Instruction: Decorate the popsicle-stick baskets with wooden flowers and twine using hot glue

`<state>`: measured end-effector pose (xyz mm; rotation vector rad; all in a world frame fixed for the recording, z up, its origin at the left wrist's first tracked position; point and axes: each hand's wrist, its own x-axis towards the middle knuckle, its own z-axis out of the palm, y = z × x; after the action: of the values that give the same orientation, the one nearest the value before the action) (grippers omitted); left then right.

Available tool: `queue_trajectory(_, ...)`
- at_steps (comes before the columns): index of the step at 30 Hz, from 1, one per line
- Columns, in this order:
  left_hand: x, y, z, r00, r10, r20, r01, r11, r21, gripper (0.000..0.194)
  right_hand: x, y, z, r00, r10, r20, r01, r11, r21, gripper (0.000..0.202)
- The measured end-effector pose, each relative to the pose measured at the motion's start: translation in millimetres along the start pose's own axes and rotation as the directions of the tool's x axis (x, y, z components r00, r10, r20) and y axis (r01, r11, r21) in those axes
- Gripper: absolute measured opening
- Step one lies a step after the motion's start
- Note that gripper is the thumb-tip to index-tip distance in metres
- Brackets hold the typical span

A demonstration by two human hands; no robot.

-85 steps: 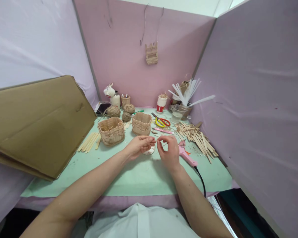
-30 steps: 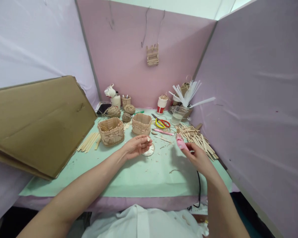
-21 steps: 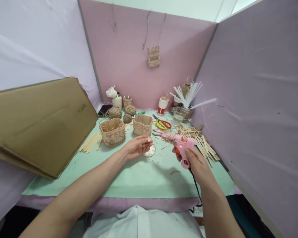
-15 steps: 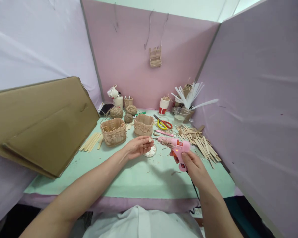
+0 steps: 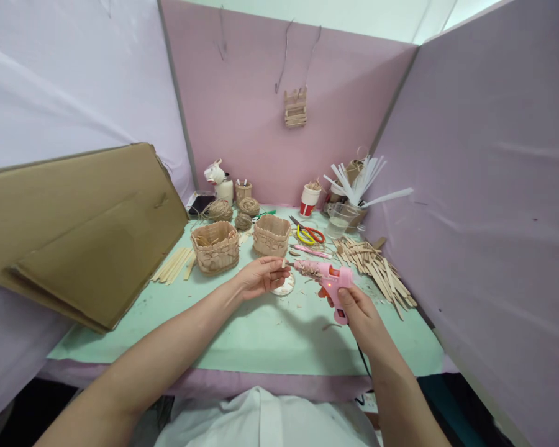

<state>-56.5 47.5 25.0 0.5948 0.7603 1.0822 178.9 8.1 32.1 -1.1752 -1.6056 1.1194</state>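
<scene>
Between the fingertips of my left hand (image 5: 264,276) is a small pale wood piece (image 5: 284,263). My right hand (image 5: 354,305) is wrapped round the grip of a pink hot glue gun (image 5: 328,277), its barrel crusted with wood bits. The gun's nozzle points left and meets or nearly meets the wood piece; I cannot tell if they touch. Under my left hand lies a white round disc (image 5: 285,285), partly hidden. Just beyond stand a woven-looking wooden basket (image 5: 271,235) and a second basket (image 5: 215,248) holding wood scraps.
Wooden sticks (image 5: 375,270) are heaped at the right, with more pale strips (image 5: 172,266) at the left. Scissors (image 5: 307,232), a pink pen-like tool (image 5: 310,251) and twine balls (image 5: 220,210) lie behind. Cardboard (image 5: 84,236) leans at the left. White glue sticks (image 5: 356,180) stand back right.
The glue gun has shifted slightly left, bringing its nozzle up to the wood piece in my left hand. The whole view has moved a little.
</scene>
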Motion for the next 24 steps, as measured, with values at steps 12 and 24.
queue_trajectory(12, 1.0, -0.8, -0.8, 1.000, 0.000, 0.017, 0.000, 1.000, 0.007, 0.013, -0.4, -4.0, 1.7, 1.000, -0.012, 0.004, 0.012, 1.000, 0.012, 0.045)
queue_trajectory(24, 0.9, -0.8, -0.1, 1.000, -0.002, 0.008, 0.002, 1.000, 0.014, 0.012, 0.0, -1.0, 0.8, 1.000, -0.020, -0.001, 0.020, 1.000, -0.006, 0.044)
